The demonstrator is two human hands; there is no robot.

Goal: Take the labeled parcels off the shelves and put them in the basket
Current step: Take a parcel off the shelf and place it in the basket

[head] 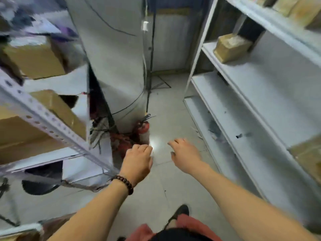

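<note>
Two bare arms reach forward over a grey tiled floor [173,188] in a narrow aisle between shelving. The left hand [139,158], back upward, has its fingers loosely curled under and holds nothing; a dark bead bracelet [124,184] circles its wrist. The right hand [184,155], just beside it and apart from it, hangs with relaxed, slightly spread fingers and is also empty. Neither hand touches any shelf or parcel. Just beyond the left hand, red fire extinguishers [142,127] stand on the floor at the foot of a grey wall panel [112,58], with dark cables tangled to their left. On the right, a white metal shelf unit [251,108] runs from near to far. A brown taped parcel [231,46] with a pale patch on top sits at the far end of an upper shelf, more brown parcels [295,9] line the top shelf, and another parcel [307,157] lies at the near right edge. On the left, a perforated metal rack [43,117] holds several cardboard boxes [34,58], blurred. Whether they carry labels cannot be made out. At the near edge, the person's dark shoe [181,211] and reddish shorts [187,223] show.
</note>
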